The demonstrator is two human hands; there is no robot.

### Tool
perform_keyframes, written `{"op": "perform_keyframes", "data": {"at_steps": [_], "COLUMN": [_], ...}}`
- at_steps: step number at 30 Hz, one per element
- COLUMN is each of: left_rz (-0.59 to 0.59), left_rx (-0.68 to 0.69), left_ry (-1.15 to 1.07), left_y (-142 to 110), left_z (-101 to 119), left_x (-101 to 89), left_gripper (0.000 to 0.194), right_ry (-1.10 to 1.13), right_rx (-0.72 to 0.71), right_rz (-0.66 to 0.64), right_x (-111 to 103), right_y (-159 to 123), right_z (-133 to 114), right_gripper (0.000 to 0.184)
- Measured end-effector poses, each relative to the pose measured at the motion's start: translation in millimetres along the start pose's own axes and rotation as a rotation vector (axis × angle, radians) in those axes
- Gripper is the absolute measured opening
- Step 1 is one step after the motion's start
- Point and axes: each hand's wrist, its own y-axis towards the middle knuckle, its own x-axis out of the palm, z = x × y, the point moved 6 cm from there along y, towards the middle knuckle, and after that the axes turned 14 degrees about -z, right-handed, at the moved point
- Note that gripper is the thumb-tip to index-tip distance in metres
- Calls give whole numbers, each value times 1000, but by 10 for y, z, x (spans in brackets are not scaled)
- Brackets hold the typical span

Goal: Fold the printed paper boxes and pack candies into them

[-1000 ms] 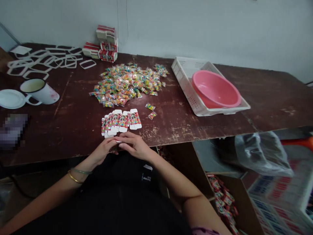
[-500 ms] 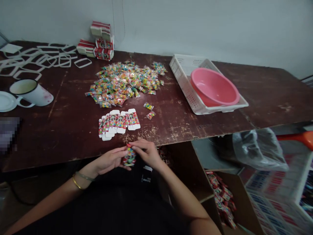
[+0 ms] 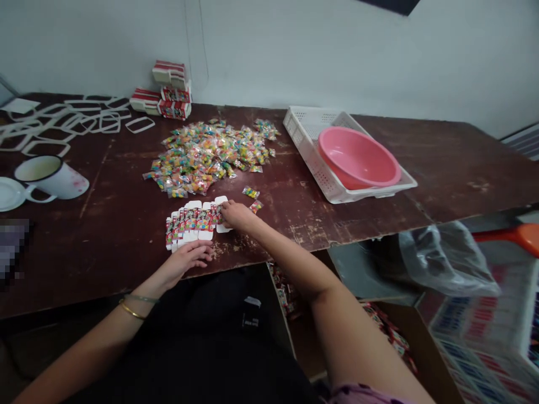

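Here we log a dark brown table (image 3: 118,235) with a row of flat printed cartons (image 3: 189,223) near its front edge, overlapping, white flaps showing along the far and near sides. The right hand (image 3: 236,217) lies over the right end of this row, fingertips bent down onto the last cartons; whether it pinches one we cannot tell, as the hand covers the spot. The left hand (image 3: 187,259) is released and empty, fingers loosely spread at the near side of the row; contact with the lower flaps we cannot make out. On the left wrist we note a gold bangle (image 3: 132,308) and a greenish one beside it.

Beyond the row, a broad heap of candy sachets (image 3: 210,154) in clear wrap. Two loose sachets (image 3: 251,192) sit apart from it, the nearer partly behind the right hand.

To the right we record a white crate (image 3: 309,154) with a pink basin (image 3: 357,157) resting tilted in it. To the left, an enamel mug (image 3: 71,180) by a white lid (image 3: 9,194). By the wall, carton bundles (image 3: 174,109) stand stacked, white loops (image 3: 144,129) scattered to their left.
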Motion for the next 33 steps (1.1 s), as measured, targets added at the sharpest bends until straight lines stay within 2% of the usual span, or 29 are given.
{"op": "perform_keyframes", "data": {"at_steps": [2, 9, 11, 15, 17, 20, 23, 27, 29, 31, 33], "left_rz": [-20, -43, -48, -68, -127, -159, -156, -85, -45, -61, -106], "left_rx": [-6, -1, -6, 54, 89, 80, 47, 16, 22, 8, -19], "left_ry": [0, -83, -76, -158, -266, -349, -308, -175, -124, -90, -80], "left_y": [10, 125, 142, 158, 161, 143, 98, 28, -2, -23, -36], "left_z": [-2, -67, -68, 20, 51, 2, -88, -116, -77, -51, -60], "left_x": [-4, -82, -96, -66, -6, 58, 95, 72, 50, 68, 114], "left_gripper": [36, 35, 36, 38, 39, 31, 31, 35, 36, 31, 23], "right_ry": [-34, -91, -98, -112, -81, 159, 487, 760, 853, 917, 971], "right_rx": [-4, 29, 20, -48, -159, -278, -171, -161, -169, -162, -154], "right_rz": [-21, -25, -28, -4, 84, 345, 556, 597, 601, 610, 596], "right_x": [-20, 31, 13, -14, 19, 67, 136, 207, 214, 216, 226], "right_y": [-9, -126, -161, -382, -565, -823, -911, -869, -856, -847, -824], "right_z": [-41, -80, -121, -405, -660, -890, -779, -688, -692, -706, -719], "right_gripper": [19, 26, 22, 26, 26, 26, 25, 21, 25, 34, 33]}}
